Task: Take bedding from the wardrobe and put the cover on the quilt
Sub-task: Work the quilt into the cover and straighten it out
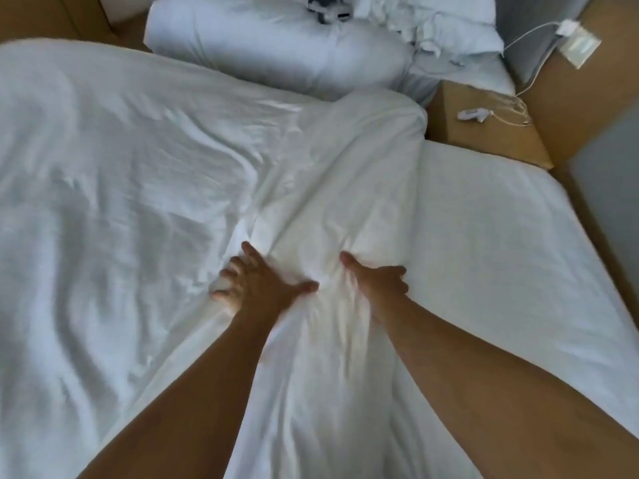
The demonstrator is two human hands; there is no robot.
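Here, on the bed [501, 219], the white quilt [155, 150] lies spread and rumpled (soft, light, floppy, likely slippery in its cover [363, 150]), the left hand [256, 285] pressing with splayed fingers, the right hand [378, 283] apparently clutching the bunched ridge, the sensible place to grip.

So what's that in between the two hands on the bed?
A bunched ridge of the white quilt lies between the left hand and the right hand, nothing else. The head view shows it.
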